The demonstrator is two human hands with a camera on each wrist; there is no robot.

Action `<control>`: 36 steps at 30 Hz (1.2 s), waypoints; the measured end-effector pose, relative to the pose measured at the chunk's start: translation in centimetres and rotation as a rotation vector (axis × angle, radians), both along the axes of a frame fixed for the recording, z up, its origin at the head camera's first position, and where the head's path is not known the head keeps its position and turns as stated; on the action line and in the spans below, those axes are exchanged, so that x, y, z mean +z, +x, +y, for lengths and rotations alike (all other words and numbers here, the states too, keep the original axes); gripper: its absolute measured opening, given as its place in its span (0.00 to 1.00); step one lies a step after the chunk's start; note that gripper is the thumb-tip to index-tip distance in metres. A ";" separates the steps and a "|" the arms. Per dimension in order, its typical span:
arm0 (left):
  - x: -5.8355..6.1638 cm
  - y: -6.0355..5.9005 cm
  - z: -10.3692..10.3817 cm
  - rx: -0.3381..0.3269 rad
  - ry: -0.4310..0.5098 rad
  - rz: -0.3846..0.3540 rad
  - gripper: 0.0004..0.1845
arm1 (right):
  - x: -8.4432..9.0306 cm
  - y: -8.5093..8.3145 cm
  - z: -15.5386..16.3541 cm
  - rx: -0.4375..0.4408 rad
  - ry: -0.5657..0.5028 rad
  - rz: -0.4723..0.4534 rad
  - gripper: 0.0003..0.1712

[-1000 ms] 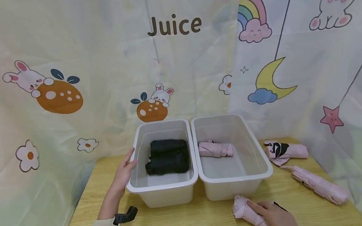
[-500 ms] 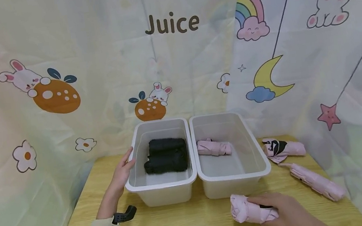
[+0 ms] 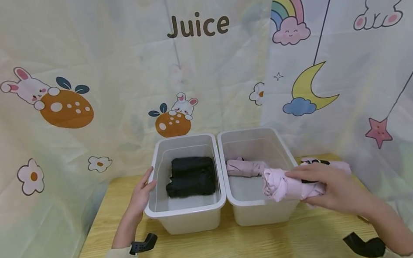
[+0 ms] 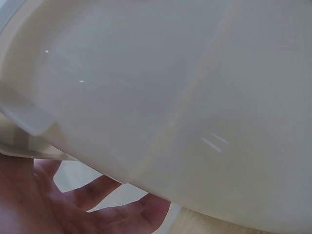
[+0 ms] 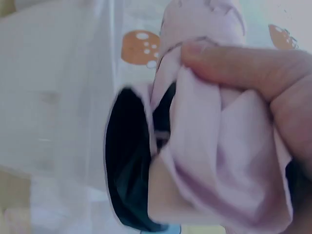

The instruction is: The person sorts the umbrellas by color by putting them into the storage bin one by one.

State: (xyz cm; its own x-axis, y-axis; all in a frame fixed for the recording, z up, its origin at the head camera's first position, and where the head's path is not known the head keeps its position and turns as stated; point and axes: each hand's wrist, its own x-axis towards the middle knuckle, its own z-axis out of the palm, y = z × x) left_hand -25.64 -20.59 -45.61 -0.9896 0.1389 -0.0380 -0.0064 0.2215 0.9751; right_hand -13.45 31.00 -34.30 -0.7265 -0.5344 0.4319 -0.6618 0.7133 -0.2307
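Observation:
My right hand (image 3: 333,181) grips a folded pink umbrella (image 3: 287,186) above the front right rim of the right-hand white bin (image 3: 265,211). In the right wrist view, the thumb lies across the pink umbrella (image 5: 204,24), and a loose flap shows its black inner side. Inside that bin lies another pink umbrella (image 3: 244,167). My left hand (image 3: 139,200) rests with extended fingers against the left side of the left-hand white bin (image 3: 188,224). Two black rolled bundles (image 3: 192,184), probably folded umbrellas, lie in the left-hand bin.
Both bins stand side by side on a wooden table (image 3: 204,257). Behind the right hand, a further pink umbrella (image 3: 340,166) lies on the table, partly covered. A printed curtain (image 3: 215,79) hangs round the back and sides.
My right hand has lifted the pink umbrella off the table in front of the right-hand bin and raised it over that bin's rim. The left hand has stayed in place.

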 end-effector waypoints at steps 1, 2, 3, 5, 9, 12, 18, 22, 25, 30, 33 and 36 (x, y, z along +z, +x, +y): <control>0.2 0.1 0.0 0.003 0.009 -0.008 0.31 | 0.4 -1.1 -0.1 0.015 0.001 0.005 0.43; 0.4 0.2 0.1 0.003 0.016 -0.015 0.31 | 0.8 -2.1 -0.1 0.018 0.006 -0.002 0.42; 0.7 0.3 0.2 0.003 0.023 -0.020 0.31 | 1.1 -3.1 -0.2 0.029 0.010 -0.009 0.42; 1.5 0.6 0.4 -0.006 0.032 -0.025 0.31 | 1.5 -5.2 -0.5 0.056 0.005 -0.046 0.41; 2.8 1.2 1.0 -0.017 0.034 -0.020 0.30 | 1.8 -9.3 -1.2 0.084 -0.014 -0.159 0.41; 3.2 1.5 1.2 -0.017 0.034 -0.021 0.30 | 1.4 -11.9 -2.0 0.069 -0.042 -0.281 0.40; 3.2 1.5 1.1 -0.013 0.038 -0.031 0.30 | -0.1 -15.7 -3.5 0.036 -0.113 -0.467 0.39; 3.0 1.4 1.0 -0.007 0.039 -0.038 0.30 | -1.7 -18.0 -4.1 0.086 -0.147 -0.506 0.40; 2.3 1.0 0.7 -0.002 0.049 -0.036 0.30 | -3.5 -19.5 -4.3 0.127 -0.163 -0.507 0.39; 0.2 0.0 0.2 0.010 0.048 -0.025 0.30 | -6.0 -21.1 -4.6 0.072 -0.121 -0.525 0.39; -0.2 -0.2 0.1 0.011 0.027 -0.014 0.30 | -7.1 -21.9 -4.8 0.005 -0.073 -0.574 0.40; -0.1 -0.4 0.0 0.015 0.020 0.009 0.31 | -7.8 -22.5 -5.1 -0.024 -0.032 -0.602 0.40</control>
